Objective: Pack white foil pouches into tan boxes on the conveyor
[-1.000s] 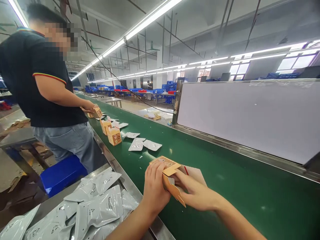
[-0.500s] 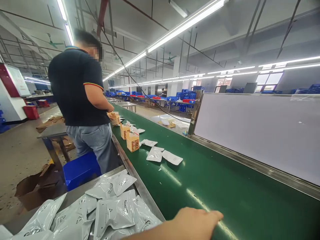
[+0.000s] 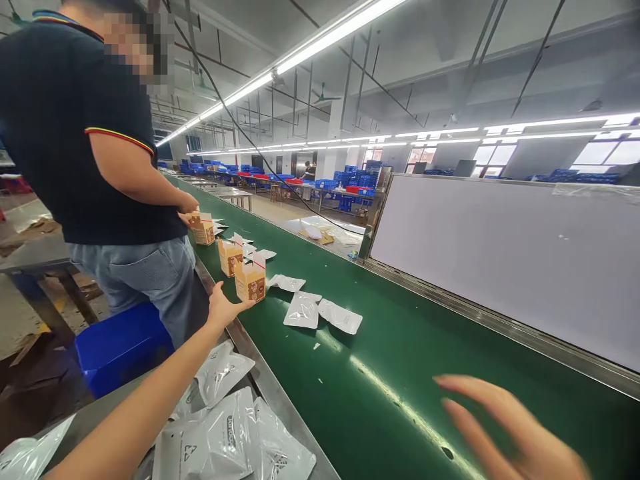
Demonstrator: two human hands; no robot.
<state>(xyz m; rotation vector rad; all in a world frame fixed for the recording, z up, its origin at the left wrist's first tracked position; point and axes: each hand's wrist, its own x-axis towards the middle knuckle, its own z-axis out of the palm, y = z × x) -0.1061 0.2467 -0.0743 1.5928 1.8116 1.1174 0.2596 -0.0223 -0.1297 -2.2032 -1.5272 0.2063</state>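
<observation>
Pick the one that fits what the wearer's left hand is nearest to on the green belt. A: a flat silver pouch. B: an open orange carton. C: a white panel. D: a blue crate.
B: the left hand reaches, fingers spread, to the open orange carton standing at the belt's near edge.

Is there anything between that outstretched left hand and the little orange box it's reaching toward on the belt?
Nothing visible blocks it. The left hand is open, its fingers just short of the nearest orange box, which stands upright at the green belt edge. The silver pouches lie beyond the box, out of the path.
</observation>
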